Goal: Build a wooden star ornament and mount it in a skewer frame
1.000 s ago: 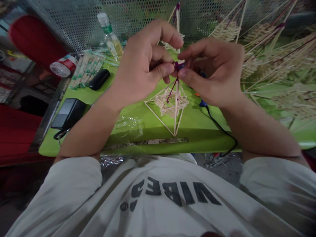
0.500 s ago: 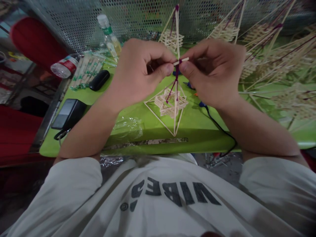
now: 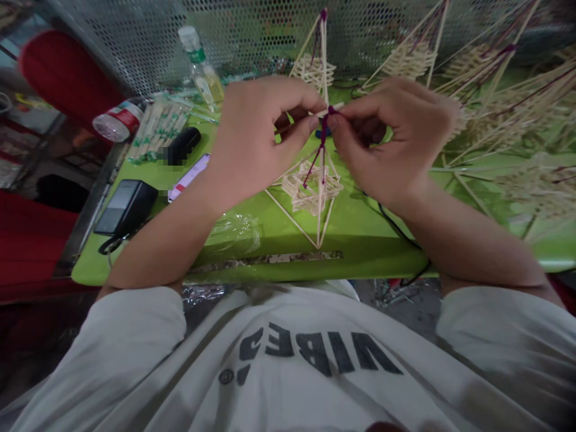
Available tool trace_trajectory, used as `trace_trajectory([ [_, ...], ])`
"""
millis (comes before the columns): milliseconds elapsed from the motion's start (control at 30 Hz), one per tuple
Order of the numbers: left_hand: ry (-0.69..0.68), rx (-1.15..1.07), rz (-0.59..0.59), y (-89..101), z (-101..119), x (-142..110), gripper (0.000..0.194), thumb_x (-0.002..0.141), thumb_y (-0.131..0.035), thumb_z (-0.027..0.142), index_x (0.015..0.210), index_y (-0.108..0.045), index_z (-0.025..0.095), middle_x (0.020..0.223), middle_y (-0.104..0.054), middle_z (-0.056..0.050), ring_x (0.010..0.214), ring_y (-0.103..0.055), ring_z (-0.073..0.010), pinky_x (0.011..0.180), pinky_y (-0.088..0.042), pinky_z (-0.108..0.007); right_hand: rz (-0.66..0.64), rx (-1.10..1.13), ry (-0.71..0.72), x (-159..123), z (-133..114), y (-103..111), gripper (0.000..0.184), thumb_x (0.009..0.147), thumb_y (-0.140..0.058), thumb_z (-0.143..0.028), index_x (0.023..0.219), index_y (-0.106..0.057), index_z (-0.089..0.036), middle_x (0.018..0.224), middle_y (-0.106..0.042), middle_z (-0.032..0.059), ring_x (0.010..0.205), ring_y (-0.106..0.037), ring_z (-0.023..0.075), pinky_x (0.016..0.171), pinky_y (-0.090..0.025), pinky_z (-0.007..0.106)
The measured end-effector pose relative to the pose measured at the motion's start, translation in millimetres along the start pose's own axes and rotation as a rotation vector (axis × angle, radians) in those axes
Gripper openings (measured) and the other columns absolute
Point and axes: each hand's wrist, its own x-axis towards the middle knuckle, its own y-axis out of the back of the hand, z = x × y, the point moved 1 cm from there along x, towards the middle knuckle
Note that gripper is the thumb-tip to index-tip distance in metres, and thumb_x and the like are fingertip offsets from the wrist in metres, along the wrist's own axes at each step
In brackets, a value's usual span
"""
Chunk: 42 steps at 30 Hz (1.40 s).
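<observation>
My left hand (image 3: 265,135) is closed, thumb and forefinger pinching a short wooden stick (image 3: 338,108) above the table. Purple string (image 3: 324,129) is wound at the stick and runs down to a frame of thin wooden sticks (image 3: 294,215), which stands on the table with a stacked lattice (image 3: 310,189) inside it. My right hand (image 3: 396,135) is also closed, its thumb and forefinger pinching the string just right of the wrapped spot. The fingertips partly cover the stick and the string's end.
Similar stick frames (image 3: 486,108) crowd the right and back of the green table (image 3: 270,270). Leftward are a bottle (image 3: 204,78), packaged sticks (image 3: 157,129), a lit phone (image 3: 191,177) and a black device (image 3: 126,207). Behind stands a perforated metal panel (image 3: 135,48). A black cable (image 3: 396,228) crosses right.
My right hand has drawn slightly to the right and now pinches string beside the stick. The purple string forms a bunched loop over the stick. A phone screen now shows near my left forearm.
</observation>
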Motion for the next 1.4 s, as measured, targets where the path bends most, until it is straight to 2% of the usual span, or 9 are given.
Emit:
trace_trajectory([
  [133, -0.139, 0.074, 0.034, 0.5, 1.9, 2.0, 0.033, 0.117, -0.065, 0.048, 0.116, -0.087, 0.024, 0.087, -0.076, -0.003, 0.075, -0.072, -0.0164, 0.062, -0.040, -0.029, -0.015, -0.126, 0.065, -1.2, 9.4, 0.7, 0.038, 0.122, -0.074, -0.058, 0.101, -0.092, -0.031, 0.091, -0.077, -0.0008, 0.080, -0.069, 0.0147, 0.084, -0.062, 0.036],
  [367, -0.066, 0.161, -0.012, 14.4, 1.6, 3.6, 0.027, 0.112, -0.075, 0.051, 0.115, -0.090, 0.029, 0.085, -0.073, -0.002, 0.073, -0.061, -0.0163, 0.071, -0.044, -0.038, -0.097, -0.396, 0.189, 7.7, 3.4, 16.3, 0.038, 0.124, -0.067, -0.059, 0.108, -0.095, -0.039, 0.100, -0.085, -0.0024, 0.079, -0.071, 0.0123, 0.090, -0.065, 0.038],
  [567, -0.139, 0.034, -0.126, 14.5, -28.0, 7.3, 0.045, 0.109, -0.069, 0.066, 0.123, -0.089, 0.028, 0.088, -0.068, -0.002, 0.086, -0.070, -0.0217, 0.082, -0.050, -0.044, -0.171, -0.151, -0.123, 11.8, 7.3, 20.5, 0.065, 0.116, -0.061, -0.094, 0.101, -0.094, -0.040, 0.108, -0.085, -0.0028, 0.105, -0.079, 0.0168, 0.111, -0.070, 0.040],
  [633, -0.209, 0.084, -0.095, 13.5, -19.6, 7.4, 0.042, 0.111, -0.068, 0.063, 0.124, -0.087, 0.027, 0.088, -0.068, -0.003, 0.084, -0.070, -0.0211, 0.077, -0.046, -0.039, -0.156, -0.131, -0.138, 10.2, 11.3, 19.6, 0.058, 0.114, -0.069, -0.090, 0.102, -0.095, -0.040, 0.109, -0.085, -0.0036, 0.107, -0.080, 0.0165, 0.115, -0.069, 0.039],
  [833, -0.134, 0.273, -0.008, 14.8, 24.9, 6.4, 0.029, 0.122, -0.062, 0.040, 0.119, -0.084, 0.022, 0.095, -0.077, -0.005, 0.091, -0.082, -0.0233, 0.077, -0.048, -0.035, -0.057, -0.320, 0.363, 9.5, 12.4, 21.4, 0.018, 0.119, -0.079, -0.046, 0.133, -0.092, -0.042, 0.120, -0.087, -0.0019, 0.103, -0.081, 0.0185, 0.101, -0.068, 0.041],
  [1033, 0.024, 0.314, -0.128, 17.9, 33.2, 15.0, 0.067, 0.131, -0.045, 0.065, 0.114, -0.089, 0.018, 0.103, -0.083, -0.008, 0.109, -0.089, -0.0297, 0.090, -0.059, -0.038, -0.181, -0.179, 0.292, 18.9, 2.8, 27.7, 0.031, 0.125, -0.066, -0.055, 0.125, -0.091, -0.036, 0.115, -0.083, 0.0009, 0.103, -0.081, 0.0222, 0.096, -0.066, 0.041],
  [1133, 0.171, 0.313, -0.192, 18.6, 35.1, 19.2, 0.062, 0.129, -0.047, 0.069, 0.117, -0.093, 0.031, 0.101, -0.085, -0.009, 0.107, -0.087, -0.0344, 0.096, -0.064, -0.051, -0.196, -0.202, 0.273, 21.0, -0.2, 28.7, 0.037, 0.126, -0.060, -0.055, 0.124, -0.090, -0.033, 0.115, -0.082, 0.0012, 0.104, -0.082, 0.0229, 0.097, -0.066, 0.041],
  [1233, 0.229, 0.263, -0.212, 16.7, 36.4, 21.0, 0.035, 0.123, -0.064, 0.055, 0.116, -0.094, 0.038, 0.101, -0.086, -0.007, 0.098, -0.082, -0.0344, 0.096, -0.062, -0.052, -0.222, -0.167, 0.213, 22.0, -1.2, 28.0, 0.036, 0.126, -0.063, -0.054, 0.120, -0.091, -0.032, 0.115, -0.083, 0.0027, 0.103, -0.081, 0.0236, 0.097, -0.066, 0.043],
  [1400, 0.258, 0.121, -0.076, 13.7, 43.6, 22.2, 0.016, 0.108, -0.077, 0.016, 0.099, -0.090, 0.016, 0.092, -0.080, -0.004, 0.096, -0.083, -0.0239, 0.090, -0.051, -0.034, -0.192, 0.138, -0.047, 21.8, 1.8, 22.0, 0.031, 0.120, -0.073, -0.059, 0.126, -0.089, -0.034, 0.115, -0.083, 0.0010, 0.097, -0.074, 0.0206, 0.083, -0.058, 0.039],
])
